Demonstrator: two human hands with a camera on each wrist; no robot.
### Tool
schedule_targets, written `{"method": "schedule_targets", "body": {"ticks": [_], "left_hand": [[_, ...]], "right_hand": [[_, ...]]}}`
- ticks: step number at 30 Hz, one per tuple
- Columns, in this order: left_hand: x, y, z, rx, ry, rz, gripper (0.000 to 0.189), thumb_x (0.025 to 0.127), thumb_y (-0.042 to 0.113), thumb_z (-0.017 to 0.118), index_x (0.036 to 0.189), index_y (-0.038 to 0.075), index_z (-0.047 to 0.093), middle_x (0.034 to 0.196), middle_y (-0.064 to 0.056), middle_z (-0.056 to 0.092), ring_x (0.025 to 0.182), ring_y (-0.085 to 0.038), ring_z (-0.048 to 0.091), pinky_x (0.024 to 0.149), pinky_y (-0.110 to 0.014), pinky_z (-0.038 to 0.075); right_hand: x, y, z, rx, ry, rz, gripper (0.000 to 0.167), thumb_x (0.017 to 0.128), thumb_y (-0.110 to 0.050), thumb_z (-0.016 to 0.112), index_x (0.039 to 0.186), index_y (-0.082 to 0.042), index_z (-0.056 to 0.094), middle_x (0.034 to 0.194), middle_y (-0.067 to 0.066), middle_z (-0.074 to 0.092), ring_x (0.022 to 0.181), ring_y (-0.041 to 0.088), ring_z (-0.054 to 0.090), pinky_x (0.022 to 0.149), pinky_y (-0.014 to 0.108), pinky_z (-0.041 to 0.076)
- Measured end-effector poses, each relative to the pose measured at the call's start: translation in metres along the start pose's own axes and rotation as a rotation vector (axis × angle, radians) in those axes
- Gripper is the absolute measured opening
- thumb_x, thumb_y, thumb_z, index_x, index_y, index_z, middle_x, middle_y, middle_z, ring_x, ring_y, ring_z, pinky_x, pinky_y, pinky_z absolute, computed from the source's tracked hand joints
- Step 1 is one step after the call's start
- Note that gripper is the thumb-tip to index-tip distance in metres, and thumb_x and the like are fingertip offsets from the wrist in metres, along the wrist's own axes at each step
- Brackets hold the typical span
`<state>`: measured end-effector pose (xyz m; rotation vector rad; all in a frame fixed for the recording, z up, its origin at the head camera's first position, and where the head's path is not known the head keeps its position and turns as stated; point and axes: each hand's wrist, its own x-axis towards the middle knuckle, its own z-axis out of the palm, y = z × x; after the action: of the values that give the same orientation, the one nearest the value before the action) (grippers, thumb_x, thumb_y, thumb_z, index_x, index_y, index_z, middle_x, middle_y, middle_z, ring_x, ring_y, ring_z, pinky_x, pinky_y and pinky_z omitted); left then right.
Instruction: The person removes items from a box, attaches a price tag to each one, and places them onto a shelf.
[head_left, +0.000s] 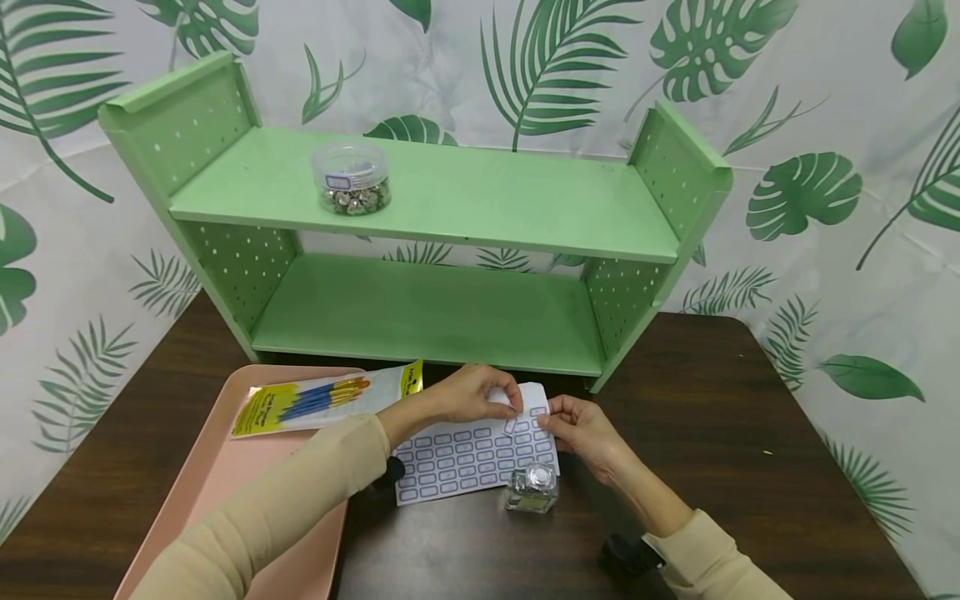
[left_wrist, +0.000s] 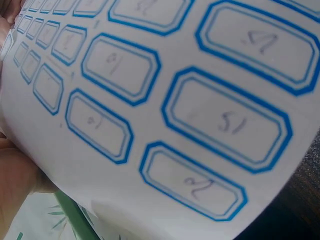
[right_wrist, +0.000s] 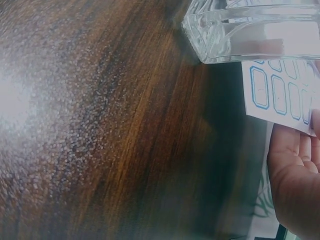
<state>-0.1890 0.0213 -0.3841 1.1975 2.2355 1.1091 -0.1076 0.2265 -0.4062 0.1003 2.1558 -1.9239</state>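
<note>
A white sheet of blue-bordered label stickers (head_left: 465, 454) lies tilted on the dark table, with handwritten marks visible on its labels (left_wrist: 227, 120) in the left wrist view. My left hand (head_left: 474, 395) reaches over the sheet's far side and pinches a small label (head_left: 510, 427) that appears partly lifted. With thumb and fingers, my right hand (head_left: 588, 433) grips the sheet's right edge. Just in front of that edge stands a small clear glass jar (head_left: 532, 488), its faceted wall close to the camera in the right wrist view.
Behind the sheet rises a green two-tier shelf (head_left: 427, 304). A round clear container (head_left: 351, 179) of silvery pieces, with a label on its side, sits on the upper tier. On the left, a pink tray (head_left: 247, 475) carries a packet of brushes (head_left: 322, 398).
</note>
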Motion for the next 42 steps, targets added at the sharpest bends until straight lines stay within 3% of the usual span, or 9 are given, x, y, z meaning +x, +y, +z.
{"method": "schedule_targets", "body": {"ticks": [9,20,27,35,42], "left_hand": [[0.001,0.003,-0.001,0.041,-0.008,-0.015,0.004,0.085,0.014,0.07,0.085,0.013,0.066,0.09,0.004,0.067,0.084,-0.008,0.054,0.08,-0.023,0.043],[0.002,0.006,-0.007,0.048,-0.033,-0.033,0.004,0.085,0.016,0.069,0.084,0.013,0.066,0.082,0.006,0.066,0.064,-0.006,0.045,0.069,-0.021,0.04],[0.003,0.01,-0.011,0.071,-0.075,-0.045,0.004,0.085,0.015,0.069,0.083,0.012,0.067,0.08,0.007,0.067,0.071,-0.005,0.052,0.078,-0.023,0.042],[0.002,0.012,-0.01,0.11,-0.066,-0.059,0.006,0.083,0.011,0.07,0.084,0.011,0.065,0.078,0.004,0.063,0.063,-0.007,0.046,0.062,-0.019,0.039],[0.002,0.009,-0.009,0.113,-0.051,-0.045,0.006,0.083,0.012,0.071,0.083,0.013,0.065,0.082,0.004,0.064,0.071,-0.008,0.05,0.068,-0.021,0.041]], "right_hand": [[0.0,0.0,0.001,0.001,-0.003,-0.006,0.016,0.092,-0.002,0.056,0.101,0.01,0.051,0.081,-0.001,0.065,0.075,0.008,0.064,0.068,0.025,0.054],[0.001,0.0,0.001,-0.002,0.001,-0.009,0.018,0.092,-0.002,0.056,0.102,0.011,0.051,0.081,-0.001,0.065,0.076,0.008,0.064,0.069,0.025,0.054],[0.002,0.002,0.001,-0.008,0.008,-0.005,0.017,0.092,-0.001,0.055,0.102,0.011,0.051,0.081,-0.001,0.065,0.076,0.008,0.064,0.069,0.024,0.054],[0.002,0.001,0.002,-0.013,0.01,-0.001,0.018,0.092,-0.002,0.055,0.103,0.011,0.05,0.082,0.0,0.064,0.076,0.009,0.064,0.069,0.025,0.054],[0.001,0.0,0.002,-0.012,-0.001,-0.002,0.019,0.092,-0.003,0.055,0.103,0.012,0.05,0.082,0.0,0.064,0.076,0.008,0.063,0.069,0.025,0.054]]}}
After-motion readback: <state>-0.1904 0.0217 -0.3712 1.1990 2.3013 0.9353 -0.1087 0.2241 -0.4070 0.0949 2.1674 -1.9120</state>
